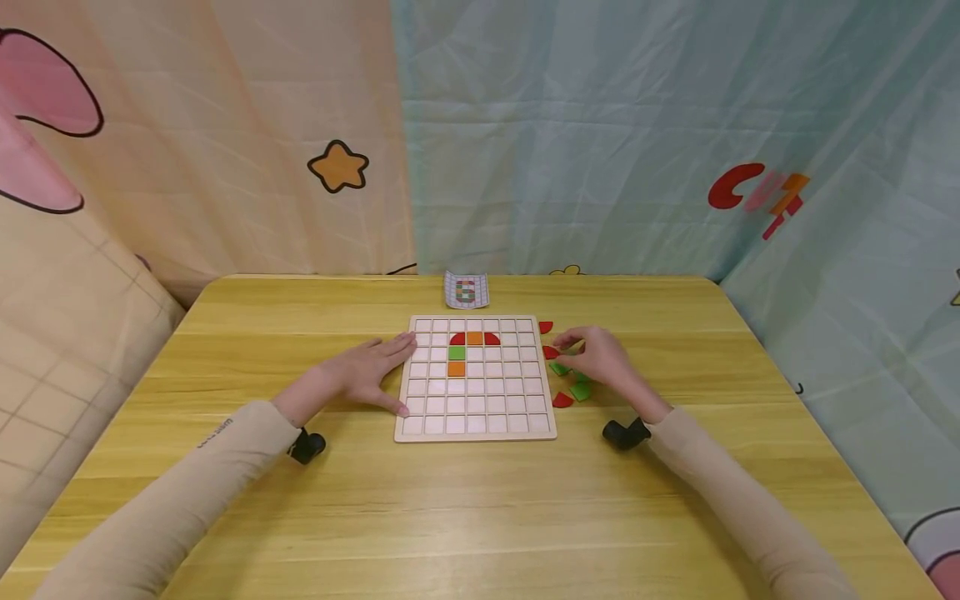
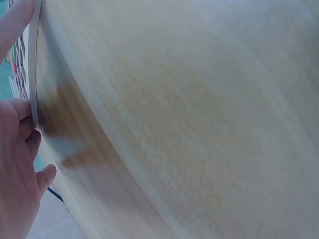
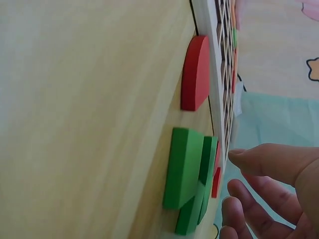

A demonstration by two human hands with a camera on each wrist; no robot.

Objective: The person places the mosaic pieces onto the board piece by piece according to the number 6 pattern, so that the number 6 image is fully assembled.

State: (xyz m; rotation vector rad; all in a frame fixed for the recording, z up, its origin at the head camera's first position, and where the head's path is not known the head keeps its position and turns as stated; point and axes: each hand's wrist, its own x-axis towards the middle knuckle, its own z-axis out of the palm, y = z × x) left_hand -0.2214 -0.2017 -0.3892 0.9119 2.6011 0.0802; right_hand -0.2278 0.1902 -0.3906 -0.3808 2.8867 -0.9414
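My left hand [image 1: 367, 371] rests with spread fingers on the left edge of a wooden grid board [image 1: 480, 407]. Its thumb lies near the lower left corner. Set in the board's upper cells are red quarter-round tiles [image 1: 457, 339], orange square tiles [image 1: 475, 338] and a green square tile [image 1: 457, 353]. Right of the board, my right hand [image 1: 596, 354] hovers over loose tiles, thumb and fingers apart. Its fingertips are nearest a red quarter-round tile [image 1: 551, 352] and a green tile [image 1: 558, 367]. In the right wrist view, nothing shows between thumb and fingers, beyond green tiles [image 3: 182, 169].
A small pattern card [image 1: 466, 291] with a coloured grid figure stands behind the board. More loose red tiles [image 1: 562, 401] lie along the board's right side. Curtains hang behind the wooden table [image 1: 480, 517]. Each wrist carries a black camera [image 1: 624, 434].
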